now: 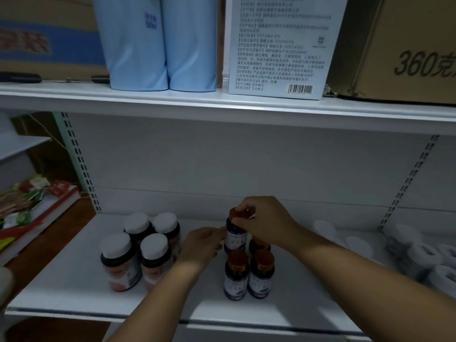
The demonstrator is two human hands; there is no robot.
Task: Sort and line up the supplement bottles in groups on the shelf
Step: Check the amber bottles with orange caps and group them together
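On the lower white shelf [74, 275] the right hand [266, 218] comes down over an orange-capped bottle [235, 236], its grip closed round the cap with thumb and fingertips pinching the rim. The left hand [203, 245] lies against the left side of the same bottle, fingers fairly straight and touching its purple label (the hand is blurred, so how tightly it presses cannot be told). This bottle stands at the back left of a small group: two more orange-capped bottles [249, 275] stand side by side in front of it, touching or nearly so, and a fourth orange-capped bottle [259, 245] is half hidden behind the right wrist.

To the left, well apart from that group, four white-capped bottles [143, 248] stand upright in a tight two-by-two block, dark glass with pinkish labels. At the right end of the shelf sit several pale round containers [419, 253], too blurred to read.

On the shelf above stand two light blue bottles [162, 45], a white printed box [278, 48] with a barcode, and cardboard cartons [404, 48] at both ends.
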